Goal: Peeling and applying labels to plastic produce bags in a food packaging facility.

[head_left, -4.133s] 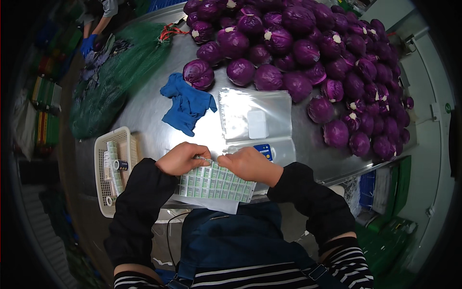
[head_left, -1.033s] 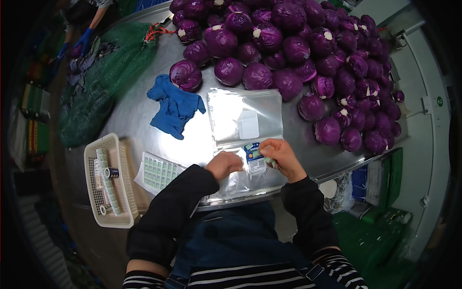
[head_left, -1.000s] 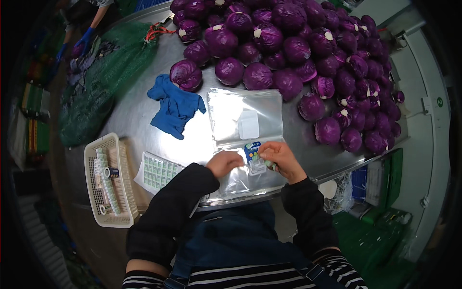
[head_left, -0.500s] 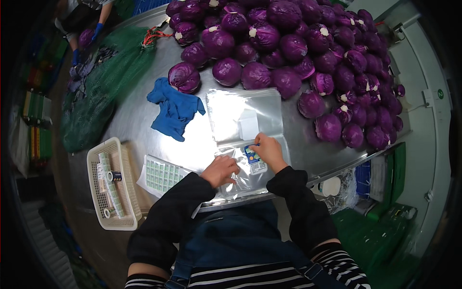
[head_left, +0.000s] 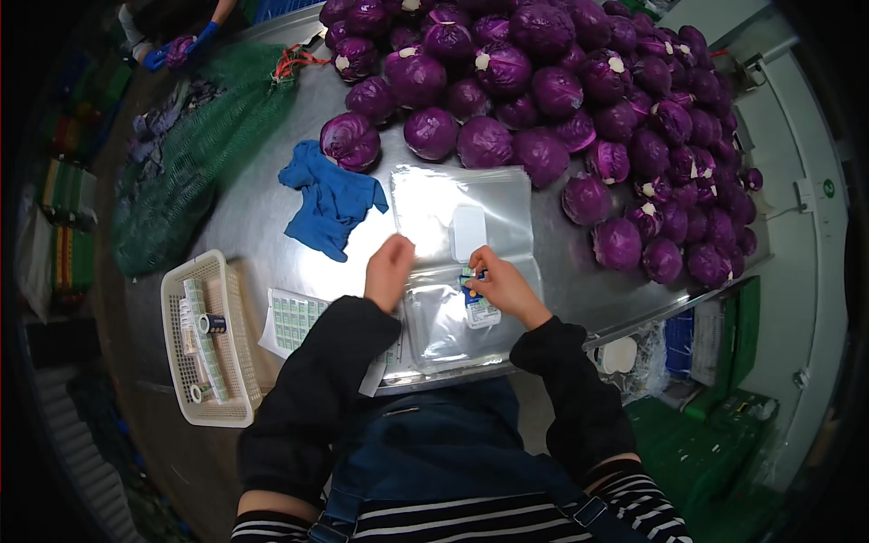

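A stack of clear plastic bags (head_left: 453,339) lies flat in front of me on the metal table. The top bag carries a blue-and-white label (head_left: 482,312), and a blank white rectangle (head_left: 469,231) shows farther up. Over the label my right hand (head_left: 505,288) is closed, thumb and forefinger pinching a small green-and-white sticker (head_left: 467,271) at its upper edge. My left hand (head_left: 389,271) is raised by the left edge of the bags, its fingers blurred by motion. Under my left forearm lies a sheet of small green stickers (head_left: 294,321), partly hidden.
Purple cabbages (head_left: 543,90) are heaped across the table's far and right side. A blue cloth (head_left: 330,199) lies left of the bags, beside a green mesh sack (head_left: 208,154). At left, a cream basket (head_left: 243,362) holds sticker rolls. Another person's blue-gloved hands (head_left: 181,50) hold a cabbage.
My left hand has lifted off the bags and moved up and left. My right hand stays over the label, slightly higher. The other person's gloved hands have come together around a cabbage.
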Tool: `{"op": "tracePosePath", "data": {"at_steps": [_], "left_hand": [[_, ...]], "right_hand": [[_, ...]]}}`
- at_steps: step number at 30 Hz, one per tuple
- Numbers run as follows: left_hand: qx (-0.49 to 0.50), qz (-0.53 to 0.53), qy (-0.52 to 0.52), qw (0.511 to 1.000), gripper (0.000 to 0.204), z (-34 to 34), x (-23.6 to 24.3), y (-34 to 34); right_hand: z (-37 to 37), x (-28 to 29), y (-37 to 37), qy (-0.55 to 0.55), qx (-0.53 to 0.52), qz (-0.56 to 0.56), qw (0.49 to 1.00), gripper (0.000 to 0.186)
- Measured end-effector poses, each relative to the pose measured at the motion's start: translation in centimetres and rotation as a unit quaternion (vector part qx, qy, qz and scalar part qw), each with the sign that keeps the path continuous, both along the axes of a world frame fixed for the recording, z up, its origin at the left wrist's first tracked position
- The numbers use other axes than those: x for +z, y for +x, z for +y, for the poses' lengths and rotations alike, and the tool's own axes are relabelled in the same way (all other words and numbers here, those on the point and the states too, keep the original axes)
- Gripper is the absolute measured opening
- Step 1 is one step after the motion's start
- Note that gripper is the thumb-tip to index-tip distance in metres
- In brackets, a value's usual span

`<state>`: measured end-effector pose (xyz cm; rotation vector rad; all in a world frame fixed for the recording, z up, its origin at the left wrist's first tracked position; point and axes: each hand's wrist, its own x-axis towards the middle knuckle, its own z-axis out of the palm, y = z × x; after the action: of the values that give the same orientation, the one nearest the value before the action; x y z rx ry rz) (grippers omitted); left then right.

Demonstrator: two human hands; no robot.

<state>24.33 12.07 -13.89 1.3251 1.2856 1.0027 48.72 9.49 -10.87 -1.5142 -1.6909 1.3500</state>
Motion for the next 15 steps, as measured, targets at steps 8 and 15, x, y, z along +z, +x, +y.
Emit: {"op": "tracePosePath", "data": {"at_steps": [8, 15], "left_hand": [[-0.368, 0.251, 0.215, 0.869, 0.025, -4.4, -2.0, -0.8], [-0.058, -0.076, -0.203, 0.975, 0.02, -1.5, -1.8, 0.0]], "right_hand": [[1.3, -0.8, -0.6, 0.078, 0.007, -0.374, 0.924, 0.031], [1.1, 6.4, 0.2, -0.136, -0.087, 0.268, 0.95, 0.01]]}}
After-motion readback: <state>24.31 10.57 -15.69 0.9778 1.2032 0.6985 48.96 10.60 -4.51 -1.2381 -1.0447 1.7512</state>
